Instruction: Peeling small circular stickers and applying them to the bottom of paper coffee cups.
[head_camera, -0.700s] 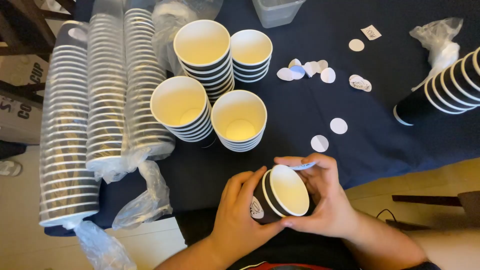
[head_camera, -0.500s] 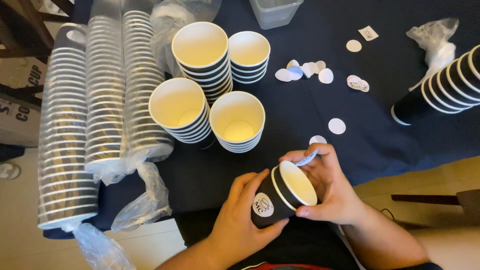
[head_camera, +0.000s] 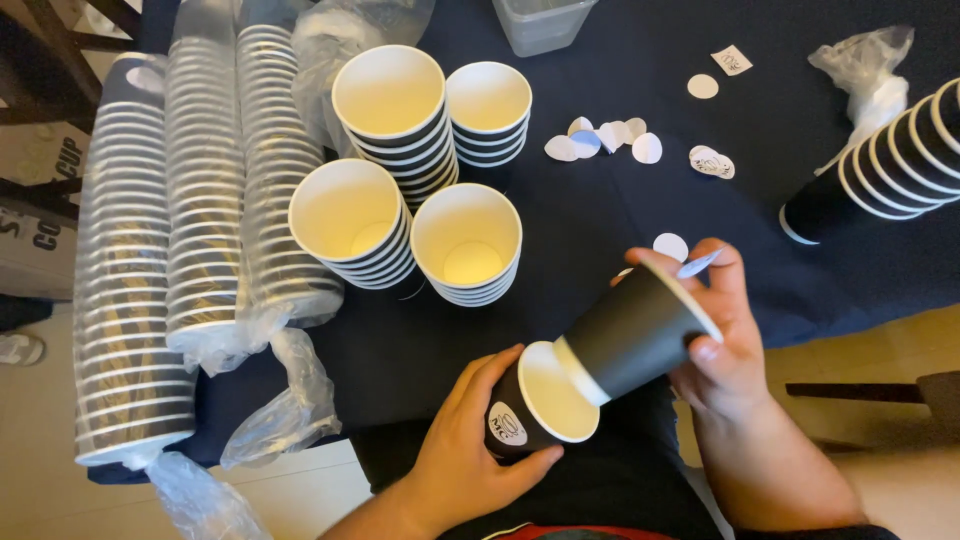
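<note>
My left hand (head_camera: 470, 450) grips a stickered black cup (head_camera: 530, 415) over my lap, its mouth taking the base of a second black cup (head_camera: 640, 325) that my right hand (head_camera: 725, 345) holds along with a small sticker (head_camera: 698, 264). Pushed askew, the inner cup could jam, I think, or the sticker drop (it is barely pinched). Four upright cup stacks (head_camera: 400, 150) stand on the dark tablecloth (head_camera: 560, 60); three wrapped sleeves (head_camera: 200, 230) lie alongside; about nine loose round stickers (head_camera: 610, 135).

Bare dark cloth (head_camera: 600, 215) lies open between the upright cup stacks (head_camera: 465, 245) and scattered stickers (head_camera: 600, 138).
</note>
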